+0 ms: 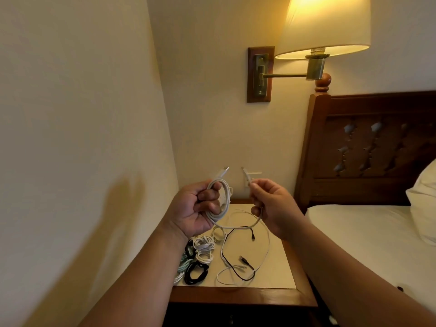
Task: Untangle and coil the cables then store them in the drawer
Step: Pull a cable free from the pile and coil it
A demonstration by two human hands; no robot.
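My left hand (193, 210) grips a partly wound coil of a white cable (223, 201), one plug sticking up above the fingers. My right hand (271, 204) pinches the same cable near its other plug, and a slack loop hangs between the two hands above the nightstand (278, 267). On the nightstand lie a loose black cable (232, 267) and a loose white cable (265, 253), crossing each other. At its left edge sit several coiled cables (199, 258), white, black and pale green. The drawer front below the top is dark and barely visible.
A wall stands close on the left. A lit wall lamp (323, 31) hangs above the nightstand on a brass arm. The bed (354, 227) with a wooden headboard (368, 147) and a white pillow borders the nightstand on the right.
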